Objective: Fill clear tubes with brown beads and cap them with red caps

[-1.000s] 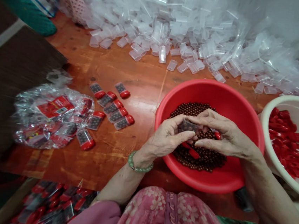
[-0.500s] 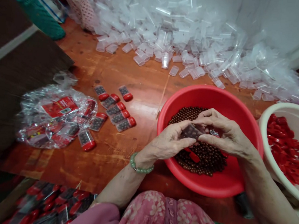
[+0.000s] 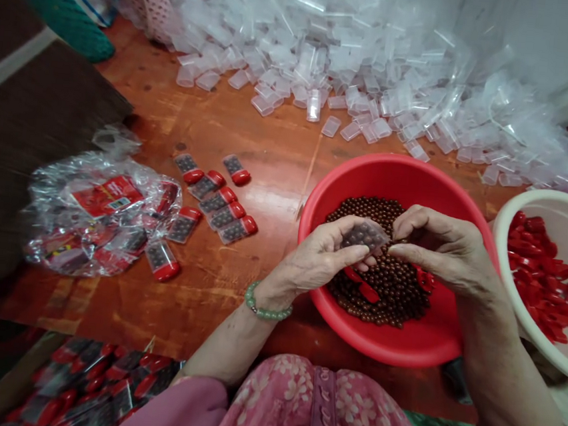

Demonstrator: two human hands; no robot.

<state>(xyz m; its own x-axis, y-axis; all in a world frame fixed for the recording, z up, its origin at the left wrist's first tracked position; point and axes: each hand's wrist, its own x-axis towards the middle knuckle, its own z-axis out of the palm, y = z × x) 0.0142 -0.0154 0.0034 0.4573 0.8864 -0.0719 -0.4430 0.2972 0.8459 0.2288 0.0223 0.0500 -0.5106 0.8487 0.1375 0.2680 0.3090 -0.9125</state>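
My left hand (image 3: pixel 327 254) grips a small clear plastic case (image 3: pixel 363 236) packed with dark brown balls, holding it above the red basin (image 3: pixel 398 174). Just right of the case's end, my right hand (image 3: pixel 448 249) is pinched, thumb against fingers; what sits between the fingertips is hidden. Loose brown balls (image 3: pixel 385 306) lie heaped in the basin under both hands. Among them rest a red plastic piece (image 3: pixel 369 292) near my left fingers and a red cap (image 3: pixel 426 278) below my right hand.
A cream basin (image 3: pixel 500 260) of red caps (image 3: pixel 548 285) stands at right. Empty clear cases (image 3: pixel 338 64) pile along the back. Several filled, red-capped cases (image 3: pixel 223 214) lie at left beside a clear plastic bag (image 3: pixel 103 216). More filled cases (image 3: pixel 91 382) are below the table edge.
My right hand has drawn away from the case to the right and closed into a pinch. The left hand still holds the case, now more exposed. The whole view has shifted slightly.
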